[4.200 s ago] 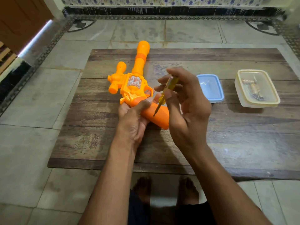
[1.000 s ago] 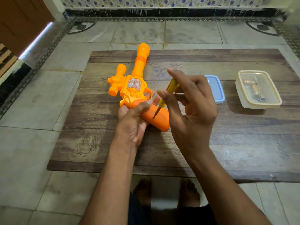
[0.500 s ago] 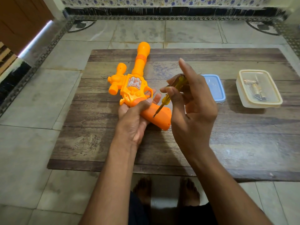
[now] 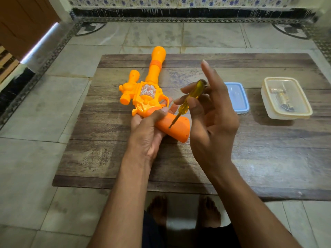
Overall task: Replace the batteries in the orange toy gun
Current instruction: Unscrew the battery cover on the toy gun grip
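The orange toy gun (image 4: 149, 92) lies on the low wooden table (image 4: 250, 158), barrel pointing away from me. My left hand (image 4: 148, 129) grips it where the body meets the handle, thumb across the top. My right hand (image 4: 211, 120) pinches a yellow-handled screwdriver (image 4: 189, 99) between thumb and fingers, index finger raised straight. The screwdriver's metal tip sits on the gun's orange handle (image 4: 177, 126), at a small screw point.
A blue lid (image 4: 236, 97) lies on the table just behind my right hand. Farther right stands a clear plastic container (image 4: 286, 99) holding small items. Tiled floor surrounds the table, and my bare feet (image 4: 182, 210) are below its near edge.
My right hand has rolled the screwdriver between its fingers, and the index finger has lifted straight. The tip has stayed on the handle. The left hand and gun have barely moved.
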